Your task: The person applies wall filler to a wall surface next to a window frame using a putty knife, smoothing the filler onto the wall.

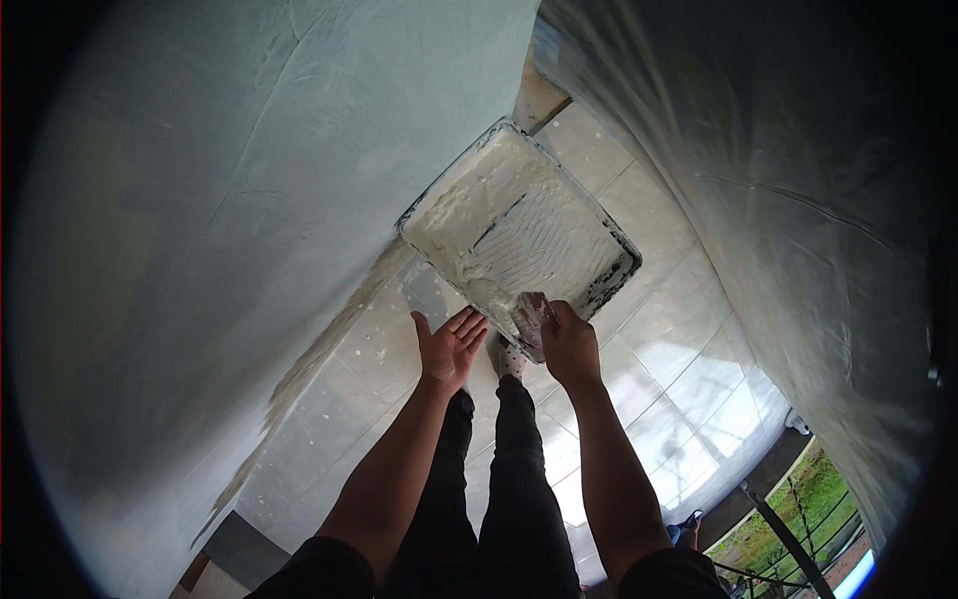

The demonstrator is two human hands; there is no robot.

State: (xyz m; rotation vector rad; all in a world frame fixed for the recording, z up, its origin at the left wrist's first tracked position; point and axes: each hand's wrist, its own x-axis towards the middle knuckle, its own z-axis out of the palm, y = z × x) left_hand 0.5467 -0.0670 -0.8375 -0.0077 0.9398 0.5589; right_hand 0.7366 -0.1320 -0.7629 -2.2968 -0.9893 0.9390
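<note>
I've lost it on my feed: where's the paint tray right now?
Head view, centre: the paint tray lies on the tiled floor beyond the feet, its near edge gripped by the right hand, open left hand alongside.

Looks like a home balcony or terrace in the middle of a paint job, not a workshop. Thin clear plastic sheeting is draped over the walls on both sides. The pale square floor tiles are dotted with white paint specks, and a black rectangular paint tray coated in white paint sits right on them. Down in the corner you can see a dark metal railing with green grass beyond it, so it's open to the outside.
</note>
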